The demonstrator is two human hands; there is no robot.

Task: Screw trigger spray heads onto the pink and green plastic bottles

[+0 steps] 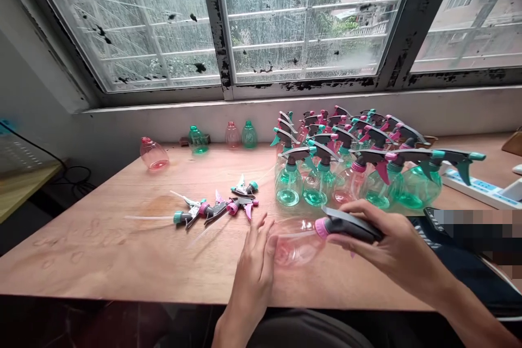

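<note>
A pink see-through spray bottle (298, 247) lies tilted on its side just above the table, its base to the left. My right hand (387, 239) grips its black trigger head (353, 225), just behind the pink collar. Fingers stretched out, my left hand (255, 261) is at the bottle's base and seems to touch it; the bottle does not sit between thumb and fingers. Beyond my left hand lie several loose trigger heads (210, 211) with green or pink collars and thin tubes.
Assembled green and pink spray bottles (322, 185) crowd the table's right side. Along the back stand bottles without heads: pink (155, 155), green (198, 140), and another pink and green pair (249, 135). A white power strip (481, 190) and dark pouch (468, 261) lie right.
</note>
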